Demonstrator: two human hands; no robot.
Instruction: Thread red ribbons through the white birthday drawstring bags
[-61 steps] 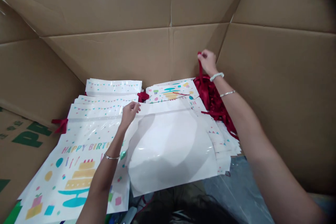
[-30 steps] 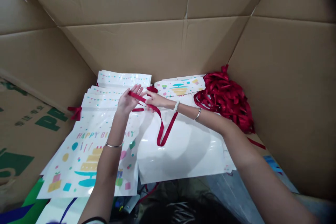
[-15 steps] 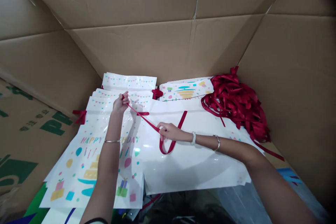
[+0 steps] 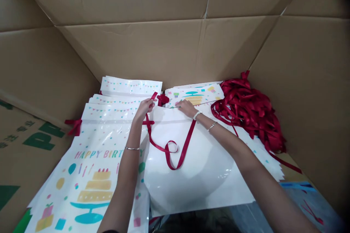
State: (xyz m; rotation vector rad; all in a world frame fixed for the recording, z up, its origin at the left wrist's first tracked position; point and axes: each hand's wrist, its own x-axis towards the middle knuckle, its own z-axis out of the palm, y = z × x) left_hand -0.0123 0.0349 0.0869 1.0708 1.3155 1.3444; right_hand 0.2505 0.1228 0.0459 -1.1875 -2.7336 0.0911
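Red ribbon (image 4: pixel 188 142) lay across the white sheet (image 4: pixel 197 182) in the head view, dropping from near the left hand in a slack curve, making a small loop, and then rising towards the right wrist. The left hand (image 4: pixel 147 107) was closed on the ribbon, with a short end poking up past the thumb and fingers. The right hand (image 4: pixel 187 108) was at the upper edge of the white sheet, palm down, its fingers partly bent and only a little apart; whether they pinched the sheet or just rested on it could not be told. The wrist of that hand, with a pale beaded bracelet (image 4: pixel 197 115), hid where the ribbon ended.

To the left lay overlapping white printed sheets (image 4: pixel 95 131) with a cake, bunting and birthday lettering, partly covered by the left forearm. A red bow (image 4: pixel 74 126) stuck out at their left edge, and a red knot (image 4: pixel 163 99) sat near the left hand, just beside a printed strip (image 4: pixel 194 96) behind the white sheet. A heaped tangle of red ribbons (image 4: pixel 254 113) was on the right, against the cardboard walls (image 4: pixel 131 51) that rose around the work. Bluish plastic (image 4: pixel 298 204) showed at the lower right.
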